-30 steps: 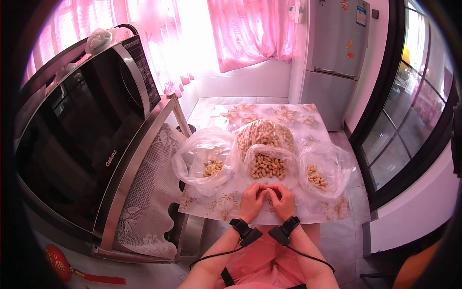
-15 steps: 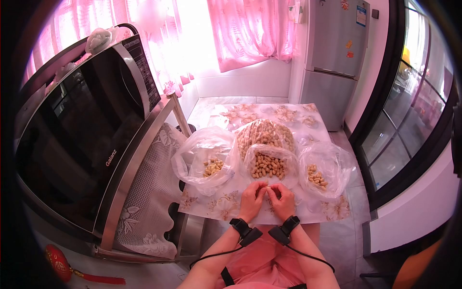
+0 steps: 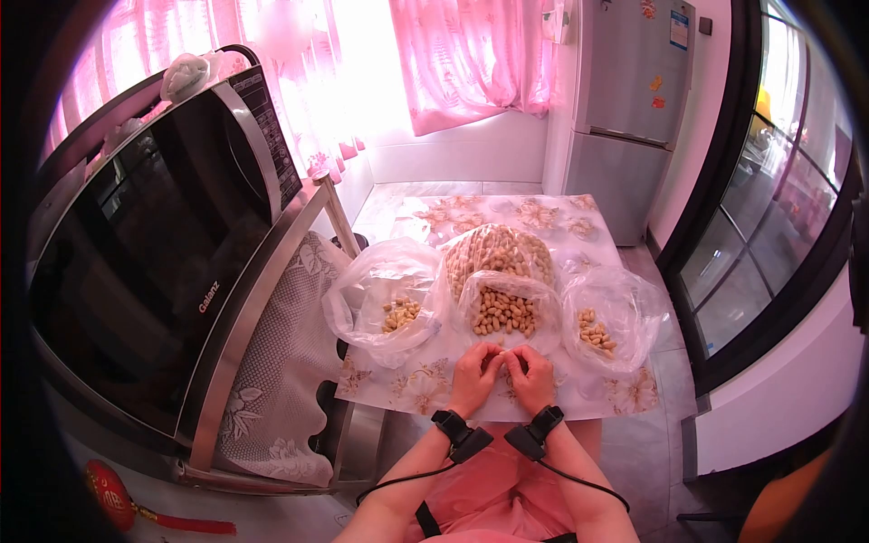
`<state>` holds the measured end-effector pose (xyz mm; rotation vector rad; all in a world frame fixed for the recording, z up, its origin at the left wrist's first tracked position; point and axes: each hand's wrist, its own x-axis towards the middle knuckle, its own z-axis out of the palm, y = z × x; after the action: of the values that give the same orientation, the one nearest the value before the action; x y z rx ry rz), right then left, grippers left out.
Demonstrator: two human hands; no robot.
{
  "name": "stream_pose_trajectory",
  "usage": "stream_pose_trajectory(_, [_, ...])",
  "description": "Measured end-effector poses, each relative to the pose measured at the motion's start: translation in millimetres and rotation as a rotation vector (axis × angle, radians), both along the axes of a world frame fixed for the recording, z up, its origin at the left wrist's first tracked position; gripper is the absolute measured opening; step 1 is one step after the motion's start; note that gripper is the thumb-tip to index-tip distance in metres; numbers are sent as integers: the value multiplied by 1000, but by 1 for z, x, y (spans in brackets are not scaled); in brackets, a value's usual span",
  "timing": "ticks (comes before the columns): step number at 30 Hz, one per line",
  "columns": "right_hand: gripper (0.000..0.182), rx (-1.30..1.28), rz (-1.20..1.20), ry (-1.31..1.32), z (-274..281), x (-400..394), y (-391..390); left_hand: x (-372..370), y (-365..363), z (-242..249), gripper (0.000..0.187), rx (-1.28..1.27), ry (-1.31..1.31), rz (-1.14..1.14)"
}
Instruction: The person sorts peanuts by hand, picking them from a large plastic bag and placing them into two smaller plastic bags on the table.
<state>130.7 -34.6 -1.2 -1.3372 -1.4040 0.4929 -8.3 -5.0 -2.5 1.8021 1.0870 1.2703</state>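
- The left hand (image 3: 472,376), bare, is at the lower centre of the frame, its fingers curled in and its fingertips drawn together.
- The right hand (image 3: 532,375), bare, is just beside it on the right, its fingers bent the same way; the fingertips of both hands meet, and what they pinch is too small to tell.
- Both hands are over the near edge of the worktop (image 3: 421,385), which has a pale cover printed with tan flowers.
- The bulging clear plastic bag (image 3: 493,246), at the centre of the frame, is filled with tan peanuts.
- A heap of tan peanuts (image 3: 504,312) lies in an open plastic mouth at the front of that bag, just beyond the fingertips.
- The open translucent white plastic bag (image 3: 346,317), left of centre, holds a small pile of pale tan nuts (image 3: 400,314).
- The open clear plastic bag (image 3: 639,317), right of centre, holds a small pile of tan, elongated peanuts (image 3: 595,333).
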Motion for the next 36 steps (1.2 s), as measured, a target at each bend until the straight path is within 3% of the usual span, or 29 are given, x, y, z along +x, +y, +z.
stream_pose_trajectory(6, [21, -6, -17, 2, -3, 0, 1, 0, -1, -2, 15, -83, -29, -2])
stream_pose_trajectory(8, [21, -8, -24, 2, -4, 0, 2, 2, 2, -12, 16, -129, -286, -57])
stream_pose_trajectory(14, [21, -30, -28, 25, -7, 1, 3, -11, -3, 31, 12, -182, -608, -78])
stream_pose_trajectory(20, [20, -47, -10, 34, -6, 0, 2, -75, 28, 82, 12, 185, -291, 249])
stream_pose_trajectory(22, [20, -35, -10, 42, -6, 0, 2, -95, 31, 100, 12, 141, -171, 396])
stream_pose_trajectory(25, [20, -40, -14, 37, -5, 0, 1, -111, 43, 92, 11, 185, 16, 500])
stream_pose_trajectory(27, [19, -21, -21, 4, -6, 0, 2, -102, 35, 87, 13, 343, 102, 616])
stream_pose_trajectory(31, [20, -46, -18, 7, -4, -1, 0, -53, 12, 70, 19, 175, 68, 77])
stream_pose_trajectory(33, [20, -41, -23, 11, -4, 0, 1, -29, 11, 54, 20, 150, 96, -55])
stream_pose_trajectory(36, [19, -11, -33, 9, -3, -1, 1, 0, 16, 34, 21, 244, 232, 28])
